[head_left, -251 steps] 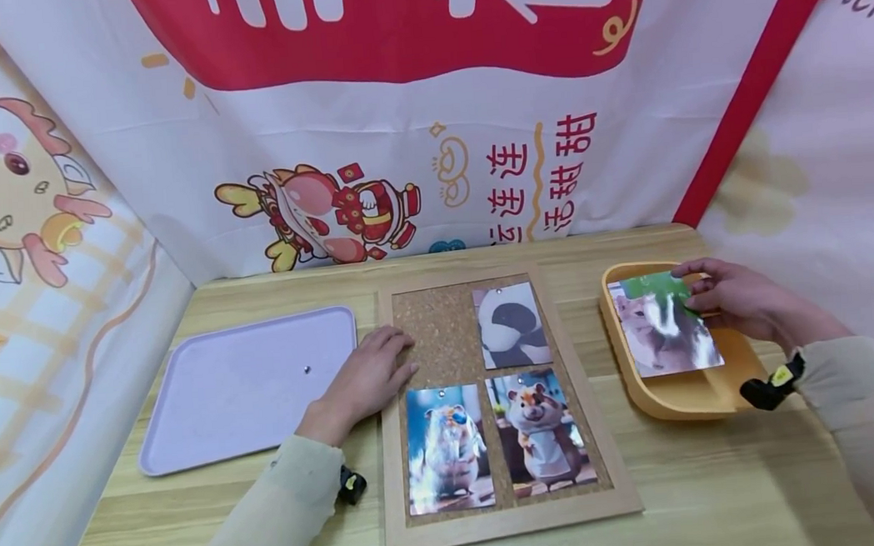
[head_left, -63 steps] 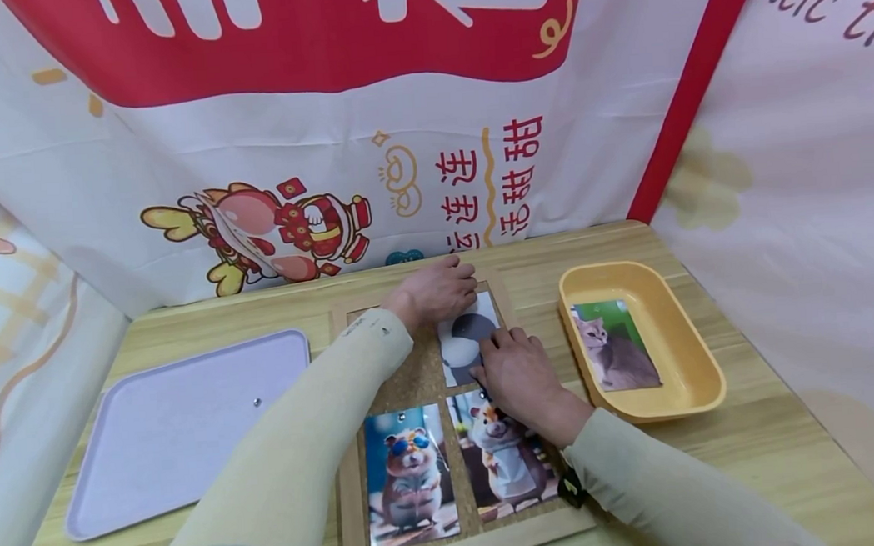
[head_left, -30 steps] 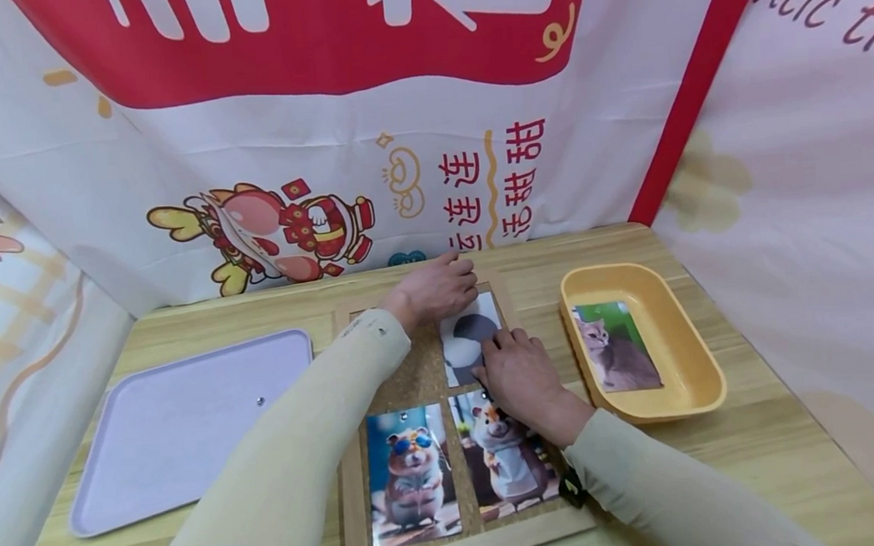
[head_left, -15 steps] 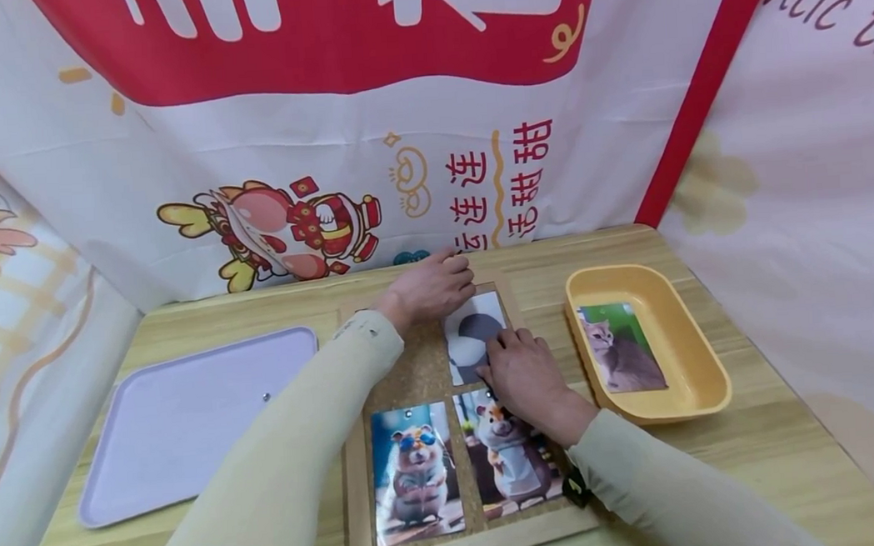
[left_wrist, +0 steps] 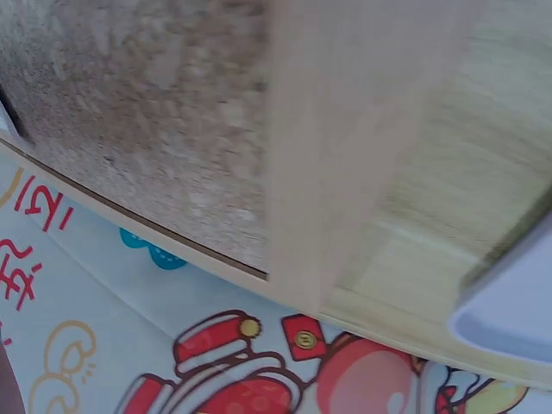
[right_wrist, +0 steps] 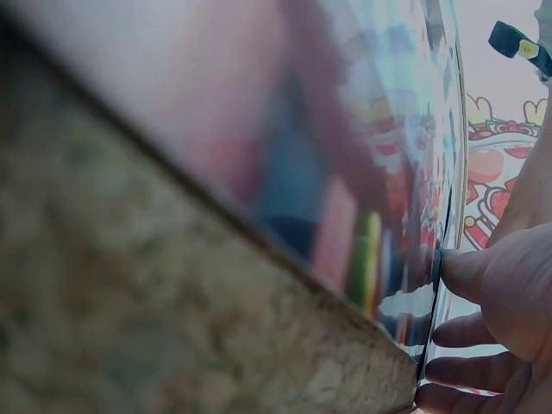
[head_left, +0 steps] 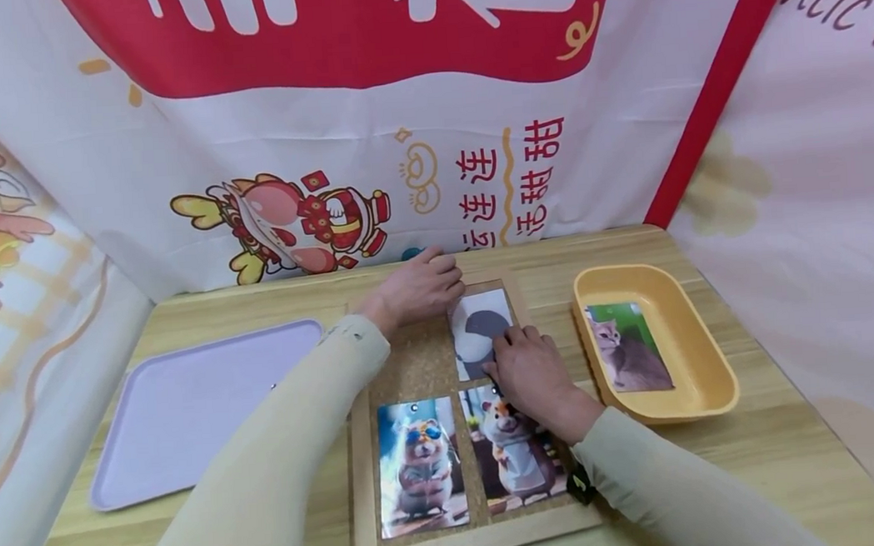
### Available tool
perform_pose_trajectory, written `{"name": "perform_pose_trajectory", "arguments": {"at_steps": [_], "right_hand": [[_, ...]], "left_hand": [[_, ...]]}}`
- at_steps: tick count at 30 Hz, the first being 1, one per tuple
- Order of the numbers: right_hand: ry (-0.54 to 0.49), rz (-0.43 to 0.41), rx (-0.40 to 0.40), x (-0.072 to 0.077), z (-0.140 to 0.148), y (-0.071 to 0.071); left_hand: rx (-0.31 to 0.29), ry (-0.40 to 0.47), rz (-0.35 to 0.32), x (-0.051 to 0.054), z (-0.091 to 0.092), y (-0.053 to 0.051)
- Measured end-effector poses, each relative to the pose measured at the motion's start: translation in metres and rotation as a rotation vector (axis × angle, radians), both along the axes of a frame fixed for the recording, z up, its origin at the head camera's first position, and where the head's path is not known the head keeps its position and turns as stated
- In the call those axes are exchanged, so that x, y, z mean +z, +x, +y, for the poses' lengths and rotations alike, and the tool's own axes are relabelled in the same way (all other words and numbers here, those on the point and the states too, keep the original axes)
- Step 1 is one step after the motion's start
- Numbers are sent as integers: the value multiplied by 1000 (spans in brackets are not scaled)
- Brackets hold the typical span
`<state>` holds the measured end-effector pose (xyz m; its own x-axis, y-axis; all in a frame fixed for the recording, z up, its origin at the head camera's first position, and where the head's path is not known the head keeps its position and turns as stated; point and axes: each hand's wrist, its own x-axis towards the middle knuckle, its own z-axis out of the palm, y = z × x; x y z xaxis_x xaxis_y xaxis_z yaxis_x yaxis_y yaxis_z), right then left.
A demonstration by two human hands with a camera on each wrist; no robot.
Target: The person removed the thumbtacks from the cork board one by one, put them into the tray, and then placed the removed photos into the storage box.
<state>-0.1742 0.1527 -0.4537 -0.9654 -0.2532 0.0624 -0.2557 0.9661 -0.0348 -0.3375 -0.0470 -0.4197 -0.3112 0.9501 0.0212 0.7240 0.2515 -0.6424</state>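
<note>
A grey-and-white photo (head_left: 479,345) lies at the upper right of the wood-framed cork board (head_left: 413,366). At its lower right edge my right hand (head_left: 533,376) pinches it, thumb near the bottom. The right wrist view shows this hand (right_wrist: 509,319) beside a glossy photo surface (right_wrist: 371,129). Just left of the photo's top edge is my left hand (head_left: 417,289), its fingers bent; their tips are hidden, so I cannot tell whether they hold anything. No thumbtack shows on the photo's top. Two hamster photos (head_left: 419,466) fill the board's lower half, tacks at their tops.
Left of the board stands a lilac tray (head_left: 191,422) with a small thumbtack (head_left: 273,386) on it, partly behind my left sleeve. To the right, a yellow-orange basket (head_left: 700,349) holds a cat photo (head_left: 630,353). A printed cloth (head_left: 308,130) hangs behind the table.
Earlier, the right hand held the cat photo over the basket; it now lies inside. Both hands came to the grey-and-white photo, and the left hand has just shifted left from its top.
</note>
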Motion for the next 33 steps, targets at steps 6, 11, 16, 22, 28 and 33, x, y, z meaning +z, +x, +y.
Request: {"name": "perform_pose_trajectory", "arguments": {"at_steps": [6, 11, 16, 22, 28, 33], "right_hand": [[-3, 0, 5, 0, 1, 0], [-12, -2, 14, 2, 1, 1], [-22, -9, 16, 2, 1, 0], [-30, -24, 1, 1, 1, 0], [-30, -46, -5, 2, 1, 0], [-28, -45, 6, 3, 0, 1]], "left_hand": [[45, 0, 6, 2, -23, 6], [64, 1, 21, 4, -45, 9], [79, 59, 5, 7, -74, 15], [120, 154, -45, 8, -112, 26], [203, 172, -65, 6, -150, 42], [275, 199, -85, 3, -180, 56]]}}
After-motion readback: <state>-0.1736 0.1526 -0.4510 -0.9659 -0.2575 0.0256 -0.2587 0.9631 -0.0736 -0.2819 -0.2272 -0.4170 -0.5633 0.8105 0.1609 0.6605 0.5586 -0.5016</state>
